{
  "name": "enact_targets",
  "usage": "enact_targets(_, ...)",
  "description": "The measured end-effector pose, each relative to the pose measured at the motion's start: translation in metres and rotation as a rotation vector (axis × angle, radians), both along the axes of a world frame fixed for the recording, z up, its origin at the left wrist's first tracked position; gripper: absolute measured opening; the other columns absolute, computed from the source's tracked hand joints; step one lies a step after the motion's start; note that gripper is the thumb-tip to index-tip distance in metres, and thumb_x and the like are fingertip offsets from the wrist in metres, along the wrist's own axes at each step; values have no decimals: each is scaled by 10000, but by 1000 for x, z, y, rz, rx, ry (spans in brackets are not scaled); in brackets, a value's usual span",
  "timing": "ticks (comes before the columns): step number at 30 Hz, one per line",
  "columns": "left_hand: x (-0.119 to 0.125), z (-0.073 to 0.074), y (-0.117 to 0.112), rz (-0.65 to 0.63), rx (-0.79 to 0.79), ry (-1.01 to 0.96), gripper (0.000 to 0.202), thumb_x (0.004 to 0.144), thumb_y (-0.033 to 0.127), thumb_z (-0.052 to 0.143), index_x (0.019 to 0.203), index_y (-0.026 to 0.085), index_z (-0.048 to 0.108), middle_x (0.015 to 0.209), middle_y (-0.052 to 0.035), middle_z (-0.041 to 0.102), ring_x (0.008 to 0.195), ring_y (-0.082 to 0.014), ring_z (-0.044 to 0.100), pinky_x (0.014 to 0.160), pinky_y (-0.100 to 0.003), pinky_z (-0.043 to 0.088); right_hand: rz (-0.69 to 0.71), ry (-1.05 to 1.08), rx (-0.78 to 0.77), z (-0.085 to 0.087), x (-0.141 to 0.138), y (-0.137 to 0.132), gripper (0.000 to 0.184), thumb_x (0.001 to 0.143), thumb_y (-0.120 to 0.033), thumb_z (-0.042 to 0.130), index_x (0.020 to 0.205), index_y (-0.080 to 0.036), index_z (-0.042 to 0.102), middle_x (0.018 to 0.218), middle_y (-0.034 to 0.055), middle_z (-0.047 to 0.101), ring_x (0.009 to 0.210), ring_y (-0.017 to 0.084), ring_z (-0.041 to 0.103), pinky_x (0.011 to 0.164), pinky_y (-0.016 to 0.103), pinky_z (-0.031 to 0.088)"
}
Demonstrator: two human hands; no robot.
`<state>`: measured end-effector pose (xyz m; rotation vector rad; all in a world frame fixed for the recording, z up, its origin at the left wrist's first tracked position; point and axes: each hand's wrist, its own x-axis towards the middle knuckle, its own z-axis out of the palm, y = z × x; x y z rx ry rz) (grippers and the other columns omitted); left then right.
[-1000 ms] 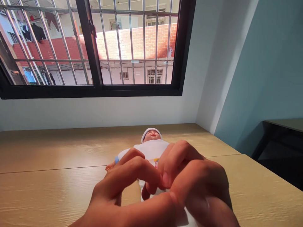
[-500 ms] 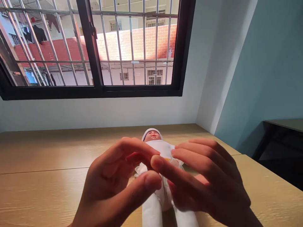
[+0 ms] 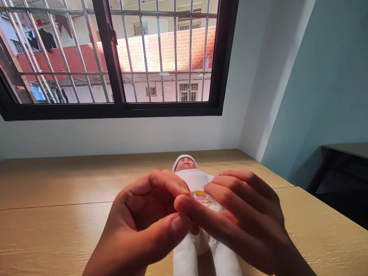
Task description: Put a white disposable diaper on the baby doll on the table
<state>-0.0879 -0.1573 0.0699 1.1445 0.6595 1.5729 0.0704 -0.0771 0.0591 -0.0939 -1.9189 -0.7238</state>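
A baby doll (image 3: 194,180) in a white cap and white clothes lies on its back on the wooden table, with a coloured print at its belly. Above its lower body, both hands meet in the air. My left hand (image 3: 143,218) is cupped, its fingers bent and its thumb apart from them. The index fingertip of my right hand (image 3: 244,214) touches the left fingertips near the thumb; its other fingers are stretched and spread. No object shows between the hands. They cover part of the doll's middle and arms.
The wooden table (image 3: 57,237) extends to the wall below a barred window (image 3: 120,109) with a black frame. A dark table (image 3: 345,153) stands at the right by the blue-grey wall.
My right index fingertip has shifted slightly left and down against the left hand. The left fingers and thumb are a little closer together. More of the doll's print shows; the doll stays put.
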Motion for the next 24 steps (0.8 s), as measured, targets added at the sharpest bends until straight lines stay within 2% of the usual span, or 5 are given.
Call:
enact_targets(8, 1, 0, 0, -35, -5, -16, 71, 733, 186, 739, 742, 201, 670, 721, -5, 626, 688, -132, 585, 657, -220, 501, 11, 22, -26, 0, -2, -1, 369, 892, -150, 614, 1241, -269, 594, 647, -24, 639, 602, 127, 592, 632, 316, 504)
enact_targets(14, 0, -2, 1, -113, -42, -55, 72, 770, 198, 695, 717, 191, 647, 706, 17, 593, 659, -91, 542, 664, -180, 465, -9, 10, 19, -2, -2, 1, 364, 917, -174, 578, 1278, -213, 569, 623, -17, 618, 582, 128, 573, 629, 316, 494)
enact_targets(19, 0, -4, 2, -53, -76, -61, 87, 747, 223, 687, 695, 192, 624, 675, 14, 506, 631, -104, 470, 635, -209, 435, -1, -25, -25, -5, -4, 1, 383, 938, -103, 494, 1316, -154, 527, 607, -18, 598, 571, 125, 561, 633, 330, 484)
enact_targets(24, -1, -6, 1, -34, -78, -62, 128, 752, 256, 682, 685, 199, 588, 733, 15, 477, 664, -119, 474, 652, -240, 447, 39, -18, -75, -5, -7, -3, 393, 888, -70, 565, 1275, -138, 559, 565, -35, 571, 613, 142, 603, 659, 341, 493)
